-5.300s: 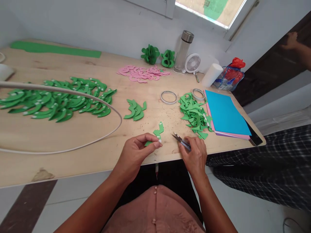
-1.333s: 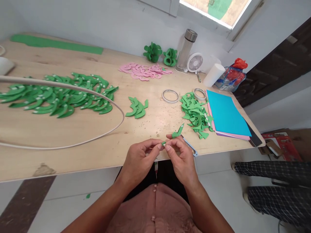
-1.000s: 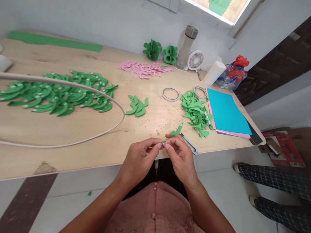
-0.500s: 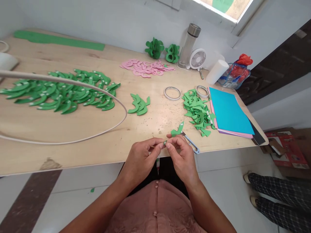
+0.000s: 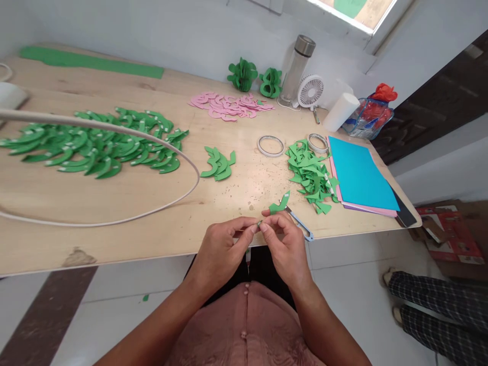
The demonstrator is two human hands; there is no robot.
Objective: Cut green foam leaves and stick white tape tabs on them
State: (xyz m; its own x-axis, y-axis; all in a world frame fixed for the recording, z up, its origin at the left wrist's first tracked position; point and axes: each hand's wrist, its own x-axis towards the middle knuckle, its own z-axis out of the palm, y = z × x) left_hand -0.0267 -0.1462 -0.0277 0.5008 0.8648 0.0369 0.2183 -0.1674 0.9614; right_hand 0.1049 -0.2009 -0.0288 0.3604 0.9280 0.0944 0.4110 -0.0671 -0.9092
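- Pinching a tiny green paper piece (image 5: 260,223) near the front edge of the surface (image 5: 244,137), midway between both palms.
- Clamped on it with thumb and forefinger of the left hand (image 5: 219,249); clamped on it likewise with the right hand (image 5: 285,246), nearly meeting tip to tip.
- Sticking up at one o'clock from that pinch, by the right hand's outer fingers: an angled green strip (image 5: 280,203) with a white patch. Cannot tell whether joined to the piece.
- Showing at three o'clock, past the right hand: blue-handled scissors (image 5: 309,237). Cannot tell whether gripped or lying loose.
- Lying at eleven o'clock: a small cluster of green curves (image 5: 219,165).
- Spread wider at ten o'clock: a big pile of white-tabbed green curves (image 5: 95,147), crossed in view by a pale cable (image 5: 185,157).
- Heaped between one and two o'clock: green scraps (image 5: 308,178), with a tape ring (image 5: 318,151) just behind.
- Placed at twelve o'clock: another tape ring (image 5: 270,154); farther back, two green paper balls (image 5: 243,74).
- Scattered just before twelve: pink cutouts (image 5: 229,105).
- Stacked at two o'clock: coloured sheets (image 5: 362,173), topped with blue.
- Standing at one o'clock, by the wall: a bottle (image 5: 295,73) and a small fan (image 5: 310,91).
- Visible at four o'clock, over the floor: another person's checked trousers (image 5: 430,315).
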